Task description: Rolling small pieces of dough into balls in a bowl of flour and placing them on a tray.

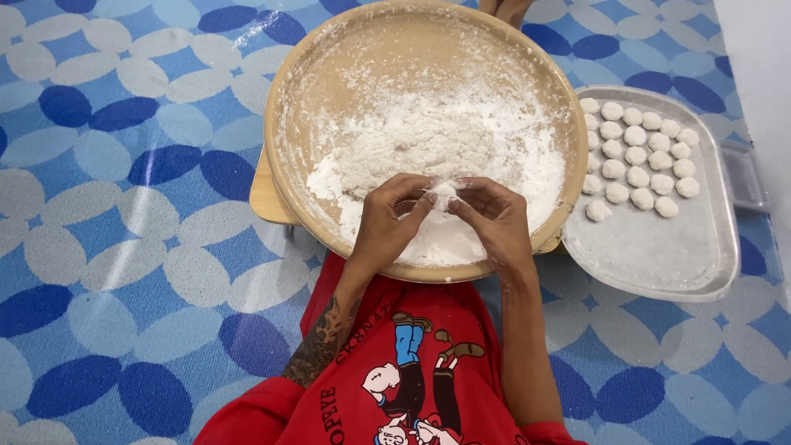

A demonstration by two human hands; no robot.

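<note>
Left hand [389, 221] and right hand [492, 217] around dough lump [442, 194] over floury bowl [288, 124]

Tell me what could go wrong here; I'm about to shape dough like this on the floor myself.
1. The wooden bowl sits on a small board that it overhangs, so pressing on its rim might tip it.
2. The dough piece, pinched between left hand and right hand, could drop.
3. The tray of dough balls lies uncovered on the floor.

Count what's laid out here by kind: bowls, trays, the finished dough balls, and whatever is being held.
Wooden bowl: 1
Metal tray: 1
Dough balls on the tray: about 26, some crowded by the bowl's edge
Dough piece pinched between left hand and right hand: 1
Total: about 29
</note>
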